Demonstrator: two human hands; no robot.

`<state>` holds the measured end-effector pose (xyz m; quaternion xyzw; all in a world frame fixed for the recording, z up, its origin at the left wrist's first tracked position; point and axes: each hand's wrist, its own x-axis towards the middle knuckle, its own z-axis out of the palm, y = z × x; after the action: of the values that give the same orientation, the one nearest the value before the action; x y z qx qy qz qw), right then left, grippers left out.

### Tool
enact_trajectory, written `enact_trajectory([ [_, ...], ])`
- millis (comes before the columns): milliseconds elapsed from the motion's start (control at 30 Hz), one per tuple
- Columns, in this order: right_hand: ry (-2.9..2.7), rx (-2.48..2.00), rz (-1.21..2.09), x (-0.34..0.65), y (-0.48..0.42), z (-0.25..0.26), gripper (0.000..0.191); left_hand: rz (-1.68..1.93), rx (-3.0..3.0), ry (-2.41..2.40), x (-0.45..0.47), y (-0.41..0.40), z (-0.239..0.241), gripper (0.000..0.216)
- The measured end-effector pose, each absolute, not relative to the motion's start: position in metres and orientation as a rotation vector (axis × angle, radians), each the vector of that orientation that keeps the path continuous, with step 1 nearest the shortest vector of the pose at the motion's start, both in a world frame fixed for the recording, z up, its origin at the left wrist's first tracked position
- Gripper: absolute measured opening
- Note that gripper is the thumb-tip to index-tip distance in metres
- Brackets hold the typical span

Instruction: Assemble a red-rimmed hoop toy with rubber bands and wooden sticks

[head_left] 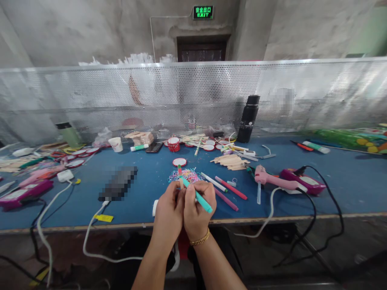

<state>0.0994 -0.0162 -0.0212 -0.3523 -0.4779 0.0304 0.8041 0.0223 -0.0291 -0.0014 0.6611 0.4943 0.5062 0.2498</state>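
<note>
Close together at the table's front edge, my left hand [168, 205] pinches a wooden craft stick [179, 170] whose upper end is coloured red and green. My right hand [198, 207] grips a teal marker [204, 203], its tip end against or just beside the stick. Fingers hide the stick's lower part. Behind the hands lies a pile of small multicoloured rubber bands [190, 175]. To the right of my right hand are a white marker with a green end [214, 182], a red marker [231, 188] and a pink marker [226, 200].
On the blue table [81, 201], a phone [118, 183] with a white cable lies left. A pink glue gun [275, 179] with cords stands right. Behind are wooden sticks [231, 161], a white round lid [179, 162], a paper cup [115, 144], a black bottle [248, 121] and a perforated metal screen [169, 92].
</note>
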Motion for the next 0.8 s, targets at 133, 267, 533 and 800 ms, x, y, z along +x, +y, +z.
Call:
enact_trajectory([
  [133,-1.046,-0.732,0.06,0.1001,-0.0164,-0.0207,0.011,1.405,1.793,1.327,0.0223,-0.0288,-0.002,0.015],
  [267,-1.018,-0.744,0.06,0.0998,-0.0157,-0.0212,0.01,1.41,1.807,1.345,0.0228,-0.0289,-0.0015,0.015],
  [533,-1.012,-0.769,0.065,0.0993,-0.0157,-0.0213,0.012,1.389,1.816,1.363,0.0228,-0.0298,0.0008,0.017],
  [800,-0.98,-0.795,0.051,0.0985,-0.0169,-0.0227,0.012,1.373,1.798,1.355,0.0222,-0.0291,-0.0016,0.016],
])
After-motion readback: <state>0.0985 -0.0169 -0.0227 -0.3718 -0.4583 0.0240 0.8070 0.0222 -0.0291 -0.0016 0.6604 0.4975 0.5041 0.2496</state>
